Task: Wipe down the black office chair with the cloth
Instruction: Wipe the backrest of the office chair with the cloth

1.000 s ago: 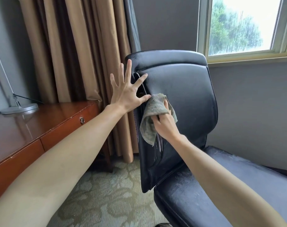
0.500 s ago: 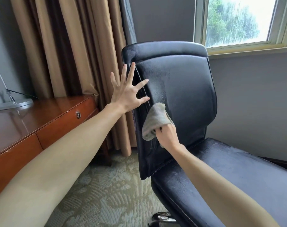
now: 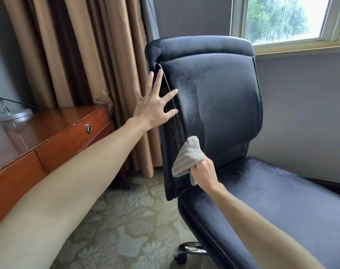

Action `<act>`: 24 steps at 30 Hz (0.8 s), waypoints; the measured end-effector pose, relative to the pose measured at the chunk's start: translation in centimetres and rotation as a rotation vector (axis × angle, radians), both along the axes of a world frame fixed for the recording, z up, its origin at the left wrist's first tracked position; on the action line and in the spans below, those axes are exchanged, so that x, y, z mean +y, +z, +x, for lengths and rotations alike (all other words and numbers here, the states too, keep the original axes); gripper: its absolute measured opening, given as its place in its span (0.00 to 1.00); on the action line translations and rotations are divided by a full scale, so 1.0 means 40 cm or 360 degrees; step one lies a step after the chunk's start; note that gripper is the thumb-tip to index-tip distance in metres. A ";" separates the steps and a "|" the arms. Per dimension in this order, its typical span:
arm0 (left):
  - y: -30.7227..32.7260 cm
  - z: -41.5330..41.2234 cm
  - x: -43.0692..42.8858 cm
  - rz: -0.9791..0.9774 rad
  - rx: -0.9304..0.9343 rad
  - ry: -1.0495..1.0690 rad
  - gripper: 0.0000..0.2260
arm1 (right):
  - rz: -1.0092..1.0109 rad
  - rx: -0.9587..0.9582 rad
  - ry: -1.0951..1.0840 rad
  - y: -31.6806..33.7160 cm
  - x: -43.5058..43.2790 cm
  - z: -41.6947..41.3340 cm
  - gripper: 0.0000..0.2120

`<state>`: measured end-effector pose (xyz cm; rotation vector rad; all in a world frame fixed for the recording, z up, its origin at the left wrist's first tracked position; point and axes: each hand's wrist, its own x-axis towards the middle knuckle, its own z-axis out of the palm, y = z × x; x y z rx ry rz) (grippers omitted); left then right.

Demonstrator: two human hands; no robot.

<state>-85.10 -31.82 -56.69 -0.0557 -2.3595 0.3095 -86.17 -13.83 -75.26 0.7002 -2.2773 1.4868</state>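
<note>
Bare arms reach in from the bottom of the frame toward a black office chair (image 3: 219, 105) that stands at 3 o'clock from a wooden desk (image 3: 48, 131). The left hand (image 3: 151, 105) is spread wide, fingers straight and splayed, and presses flat on the left edge of the backrest, at about 9 o'clock on the cushion. Two fingertips lie over the piped seam. The right hand (image 3: 204, 174) is curled into a fist round a bunched grey-green cloth (image 3: 185, 158) with faint stripes, low on the backrest at about 7 o'clock. The cloth juts from the fist toward 11 o'clock and touches the stitched left side of the backrest near its bottom corner. A short tail of it hangs under the fist. From the left hand the cloth lies at 5 o'clock, apart from it. The seat (image 3: 281, 200) spreads away at 4 o'clock from the right hand. A pale, hazy patch covers the upper left of the backrest, beside a darker stretch. Tan curtains (image 3: 83, 55) hang at 11 o'clock in the frame, a window (image 3: 281, 18) sits at 1 o'clock, and a lamp base (image 3: 10, 115) rests on the desk at 9 o'clock. Patterned carpet (image 3: 116, 220) and a chrome chair leg (image 3: 188, 249) show at 6 o'clock.
</note>
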 end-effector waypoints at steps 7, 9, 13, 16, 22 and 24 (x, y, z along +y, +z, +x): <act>-0.008 -0.045 0.011 0.0430 -0.0083 -0.0100 0.35 | 0.0033 0.0340 -0.0036 0.134 -0.050 -0.063 0.29; -0.013 -0.054 0.021 0.0510 -0.0083 -0.0179 0.37 | 0.0038 0.0315 -0.0014 0.125 -0.061 -0.076 0.33; -0.018 -0.061 0.036 0.0629 -0.0017 -0.0282 0.37 | 0.0095 0.0367 -0.0085 0.101 -0.074 -0.085 0.32; -0.021 -0.066 0.035 0.0594 0.0016 -0.0273 0.37 | 0.0077 0.0372 -0.0077 0.109 -0.074 -0.069 0.32; -0.029 -0.033 0.050 0.0553 0.0060 -0.0201 0.35 | 0.0103 0.0430 -0.0035 0.097 -0.059 -0.040 0.32; -0.032 -0.012 0.054 0.0535 0.0070 -0.0195 0.33 | 0.0070 0.0387 -0.0010 0.098 -0.058 -0.028 0.32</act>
